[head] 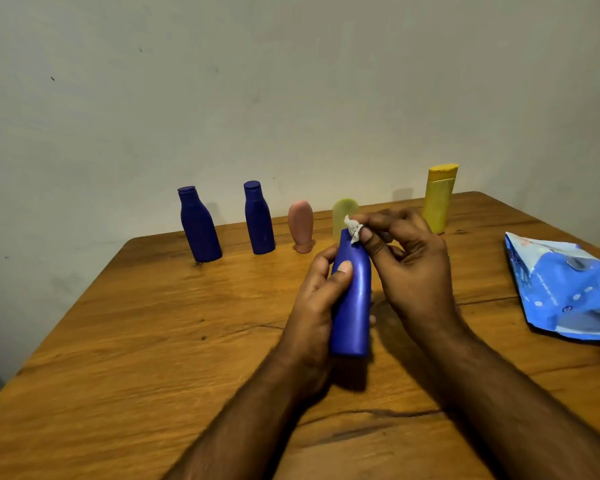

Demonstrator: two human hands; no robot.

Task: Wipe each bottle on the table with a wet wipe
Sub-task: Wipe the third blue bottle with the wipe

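Right, I'm watching the smooth blue plastic bottle (352, 299) held up off the brown wooden table (153, 323), base towards me and neck pointing away, and my first worry is that it slips: the plastic looks glossy, a wet wipe would make it slicker, and if it squirts out of the left hand (314, 306) it could fall forward into the row standing at the back. That row is two dark blue plastic bottles (199, 225) (258, 219), a pink rounded tube standing on its cap (301, 226), a pale green bottle (343, 216) partly hidden behind the hands, and a tall yellow plastic bottle (440, 199). The pink tube looks the easiest to topple. The other risk is the small crumpled white wet wipe (353, 229); it is bunched so tight that I judge it covers very little surface per pass and could drop from the fingertips. Now the pose: the left hand wraps the bottle's body from the left, thumb pressed flat across the front, a firm closed hold. The right hand (409, 261) comes in from the right, fingers curled, pinching the wipe against the bottle's top end. The blue wet wipe packet (565, 292) lies well apart on the right.
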